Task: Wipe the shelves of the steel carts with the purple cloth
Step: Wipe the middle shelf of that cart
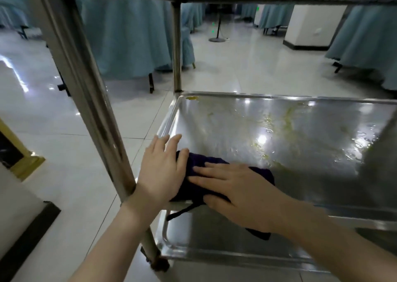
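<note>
Both flat, fingers straight: left hand, right hand press dark purple bunched cloth on shiny steel cart shelf, near-left. Sweep far-right over yellowish smears (even pressure, overlapping strokes).

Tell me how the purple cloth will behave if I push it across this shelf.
Probably floppy: the purple cloth is bunched under the left hand and right hand, and a tail droops over the shelf edge. It should slide easily; the steel looks wet and streaked. Expect more bunching unless pressed flat.
</note>
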`<state>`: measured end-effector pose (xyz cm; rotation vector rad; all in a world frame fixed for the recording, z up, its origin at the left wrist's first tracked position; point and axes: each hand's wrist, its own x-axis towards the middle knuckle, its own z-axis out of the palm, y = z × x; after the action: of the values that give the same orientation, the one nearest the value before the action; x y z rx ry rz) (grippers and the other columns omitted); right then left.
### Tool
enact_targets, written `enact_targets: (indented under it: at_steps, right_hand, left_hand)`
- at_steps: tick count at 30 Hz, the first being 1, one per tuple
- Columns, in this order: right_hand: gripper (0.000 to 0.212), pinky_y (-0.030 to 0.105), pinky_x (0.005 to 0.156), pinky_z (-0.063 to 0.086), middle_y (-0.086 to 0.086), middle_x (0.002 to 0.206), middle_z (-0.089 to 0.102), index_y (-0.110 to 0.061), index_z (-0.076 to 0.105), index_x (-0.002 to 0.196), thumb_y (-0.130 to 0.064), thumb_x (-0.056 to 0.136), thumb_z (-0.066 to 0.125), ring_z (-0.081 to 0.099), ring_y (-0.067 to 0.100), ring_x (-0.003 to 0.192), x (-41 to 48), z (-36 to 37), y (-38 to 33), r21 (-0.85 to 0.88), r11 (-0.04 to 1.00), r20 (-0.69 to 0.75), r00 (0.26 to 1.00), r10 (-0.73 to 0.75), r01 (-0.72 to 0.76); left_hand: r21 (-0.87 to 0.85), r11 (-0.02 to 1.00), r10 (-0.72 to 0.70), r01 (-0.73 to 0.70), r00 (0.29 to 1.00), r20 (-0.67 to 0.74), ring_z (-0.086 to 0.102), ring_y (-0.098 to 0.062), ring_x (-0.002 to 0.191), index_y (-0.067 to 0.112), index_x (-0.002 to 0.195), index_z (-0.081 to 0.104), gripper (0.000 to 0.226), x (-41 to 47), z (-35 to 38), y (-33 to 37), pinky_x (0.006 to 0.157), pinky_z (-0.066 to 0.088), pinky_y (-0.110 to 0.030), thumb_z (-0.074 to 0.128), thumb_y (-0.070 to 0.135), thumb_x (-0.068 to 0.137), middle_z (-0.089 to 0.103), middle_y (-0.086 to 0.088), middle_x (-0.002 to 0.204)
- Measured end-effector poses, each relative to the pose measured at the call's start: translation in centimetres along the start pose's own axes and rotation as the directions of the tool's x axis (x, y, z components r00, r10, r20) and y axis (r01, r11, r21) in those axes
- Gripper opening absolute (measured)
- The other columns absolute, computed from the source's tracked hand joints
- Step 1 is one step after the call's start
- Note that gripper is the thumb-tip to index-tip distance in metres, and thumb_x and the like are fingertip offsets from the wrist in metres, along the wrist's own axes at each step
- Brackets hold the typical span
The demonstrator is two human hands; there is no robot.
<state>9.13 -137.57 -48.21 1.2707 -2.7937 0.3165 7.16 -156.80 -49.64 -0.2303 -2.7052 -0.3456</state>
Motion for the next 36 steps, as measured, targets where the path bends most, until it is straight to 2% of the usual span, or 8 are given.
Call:
enact_targets:
  at_steps: [7,10,15,20,27,32,34,36]
  right_hand:
    - [0.041,0.031,0.108,0.031,-0.013,0.151,0.038,-0.037,0.042,0.141,-0.04,0.101,0.033,0.036,0.008,0.136,10.0,1.9,5.1,-0.018,0.991,-0.08,0.988,0.133,-0.135]
    - [0.041,0.035,0.108,0.032,-0.009,0.152,0.038,-0.033,0.042,0.143,-0.036,0.102,0.034,0.038,0.015,0.136,14.9,1.9,6.9,-0.03,0.965,-0.088,0.962,0.258,-0.261]
    - [0.041,0.026,0.111,0.03,-0.018,0.148,0.041,-0.039,0.042,0.141,-0.038,0.1,0.04,0.036,0.001,0.135,9.0,2.0,4.3,0.029,0.999,-0.105,0.994,0.042,-0.04]
    - [0.045,0.009,0.113,0.01,-0.027,0.149,0.034,-0.042,0.038,0.143,-0.048,0.098,0.035,0.023,-0.011,0.138,3.0,2.4,3.1,0.052,0.993,-0.093,0.99,-0.102,0.107]
    - [0.045,0.041,0.113,0.03,-0.007,0.154,0.035,-0.038,0.034,0.147,-0.04,0.102,0.035,0.036,0.019,0.138,16.1,1.5,11.6,-0.051,0.905,-0.055,0.906,0.42,-0.423]
    - [0.045,0.026,0.116,0.024,-0.021,0.15,0.037,-0.044,0.036,0.144,-0.038,0.101,0.042,0.031,-0.001,0.138,9.3,1.5,6.7,0.012,0.956,-0.041,0.955,0.295,-0.295]
    - [0.045,0.011,0.114,0.014,-0.03,0.149,0.033,-0.05,0.033,0.143,-0.045,0.099,0.039,0.024,-0.013,0.137,3.8,1.8,3.4,0.021,0.986,-0.09,0.981,0.169,-0.168]
    - [0.044,0.005,0.11,0.012,-0.032,0.148,0.031,-0.052,0.033,0.142,-0.048,0.098,0.037,0.024,-0.014,0.136,0.8,1.7,2.1,0.063,0.99,-0.07,0.989,0.127,-0.122]
  left_hand:
    - [0.239,0.968,0.079,-0.083,0.997,0.026,0.051,-0.046,0.119,-0.003,0.112,0.063,0.029,-0.2,1.3,-0.6,0.106,0.036,-0.059,0.057,0.009,0.086,0.055,-0.026,0.131]
    - [0.214,0.976,0.049,-0.046,0.999,-0.01,0.036,-0.045,0.135,-0.003,0.123,0.058,0.051,0.1,1.0,-0.4,0.113,0.025,-0.058,0.018,0.016,0.097,0.044,-0.024,0.143]
    - [0.023,0.997,-0.074,0.073,0.997,0.01,0.003,-0.024,0.148,0.014,0.147,0.031,0.074,-0.1,0.6,-0.5,0.12,-0.001,-0.042,-0.013,0.031,0.089,0.016,-0.005,0.16]
    - [0.117,0.993,-0.044,0.033,0.995,0.092,-0.007,-0.024,0.148,0.018,0.149,0.022,0.086,-0.3,1.0,-0.8,0.119,0.002,-0.045,-0.031,0.028,0.081,0.004,-0.004,0.161]
    - [0.011,0.995,-0.098,0.098,0.993,0.071,-0.001,-0.021,0.148,0.017,0.152,0.012,0.052,0.2,1.4,-0.6,0.121,-0.001,-0.042,0.01,0.031,0.102,0.006,-0.002,0.161]
    - [-0.056,0.994,-0.103,0.097,0.988,-0.118,0.042,-0.022,0.135,0.012,0.135,0.052,0.049,-0.4,-0.5,0.1,0.113,0.016,-0.026,0.057,0.031,0.091,0.051,-0.006,0.141]
    - [-0.028,0.998,-0.06,0.057,0.988,-0.142,0.058,-0.026,0.119,0.011,0.118,0.067,0.045,-0.5,-0.6,-0.1,0.097,0.047,-0.034,0.07,0.028,0.077,0.064,-0.009,0.125]
    - [-0.021,1.0,-0.001,-0.001,0.995,-0.096,0.057,-0.034,0.12,0.009,0.118,0.066,0.043,-0.7,-0.3,-0.1,0.093,0.049,-0.044,0.06,0.026,0.078,0.061,-0.015,0.127]
